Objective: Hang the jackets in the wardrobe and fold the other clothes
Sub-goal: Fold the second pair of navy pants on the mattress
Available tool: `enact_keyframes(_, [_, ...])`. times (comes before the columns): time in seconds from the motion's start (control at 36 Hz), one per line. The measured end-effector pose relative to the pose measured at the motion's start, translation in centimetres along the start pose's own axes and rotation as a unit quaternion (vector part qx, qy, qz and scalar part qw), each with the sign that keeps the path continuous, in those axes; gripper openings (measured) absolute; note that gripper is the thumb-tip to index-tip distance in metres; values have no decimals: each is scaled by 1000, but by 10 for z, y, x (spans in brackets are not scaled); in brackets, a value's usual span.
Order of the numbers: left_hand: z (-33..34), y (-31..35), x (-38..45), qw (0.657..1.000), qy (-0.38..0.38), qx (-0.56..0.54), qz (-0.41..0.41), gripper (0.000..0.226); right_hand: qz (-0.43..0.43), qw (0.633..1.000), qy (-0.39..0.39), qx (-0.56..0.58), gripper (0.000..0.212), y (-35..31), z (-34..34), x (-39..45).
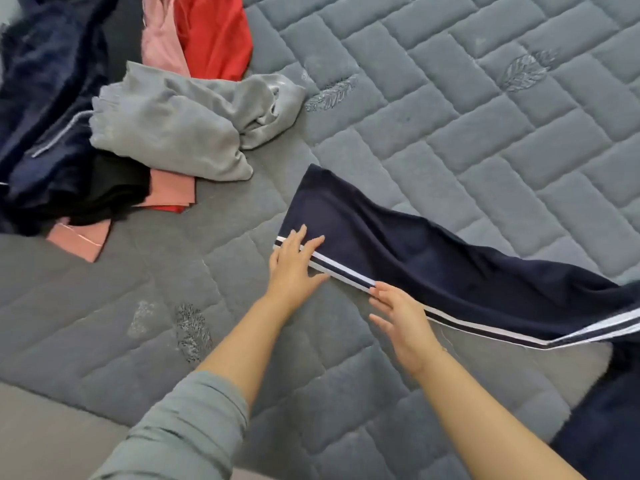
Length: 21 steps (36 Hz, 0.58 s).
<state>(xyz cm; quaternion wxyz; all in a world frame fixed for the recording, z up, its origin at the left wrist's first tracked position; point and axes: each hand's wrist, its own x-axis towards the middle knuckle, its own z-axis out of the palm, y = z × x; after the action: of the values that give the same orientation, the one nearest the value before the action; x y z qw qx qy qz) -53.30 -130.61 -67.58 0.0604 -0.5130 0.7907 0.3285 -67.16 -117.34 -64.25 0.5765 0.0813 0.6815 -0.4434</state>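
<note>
Grey-green sleeve (187,420) pushed up on the left forearm, nearest the camera; right forearm bare.

Right hand (401,320) flat, fingers straight and slightly spread, fingertips touching the white-striped edge of the navy track trousers (433,258). Gripping nothing.

Left hand (294,265) flat, fingers extended, pressing on the same striped edge near the leg's end. Both hands open-palmed, lying just beside each other along the stripe, apart, not clamped on cloth.

Trouser leg laid out on the quilted grey bedcover (467,140), running from centre frame down to the right edge; more navy cloth bunched at lower right, partly out of frame.

Further off, upper left: loose pile of unfolded clothes. Crumpled grey sweatshirt (180,129) on top at the near side, well apart from the trousers. Pink garment (173,188) beneath it, pink edges also showing at the pile's lower left. Black cloth (110,188) beside that. Dark navy fleecy garment (45,98) with a pale drawcord at far left. Red garment (214,32) at the top edge, beside a second patch of pink.
</note>
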Motion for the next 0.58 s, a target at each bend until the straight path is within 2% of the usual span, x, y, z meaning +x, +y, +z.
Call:
enact_keyframes(0.06, [12,0,14,992,-42,116,20,87,36,999,32,18,26,6,-16,8])
enact_keyframes(0.14, [19,-9,34,980,-58,185,41,96,86,992,61,67,20,12,-35,16])
enact_keyframes(0.19, [14,-18,42,980,5,183,83,74,105,984,87,115,22,13,-42,21])
enact_keyframes(0.25, [5,-24,46,975,88,147,138,32,110,967,134,186,25,12,-43,25])
enact_keyframes(0.31, [-6,-26,49,976,95,112,159,11,103,944,174,260,24,6,-39,27])
enact_keyframes(0.44, [-33,-23,27,979,-26,67,193,10,88,916,208,330,22,-5,-35,24])
enact_keyframes(0.53, [-60,-22,-5,984,-146,-38,99,7,69,912,244,322,14,-11,-41,15])
enact_keyframes(0.58, [-80,-22,-24,968,-226,-89,55,23,44,915,279,287,18,-17,-46,4])
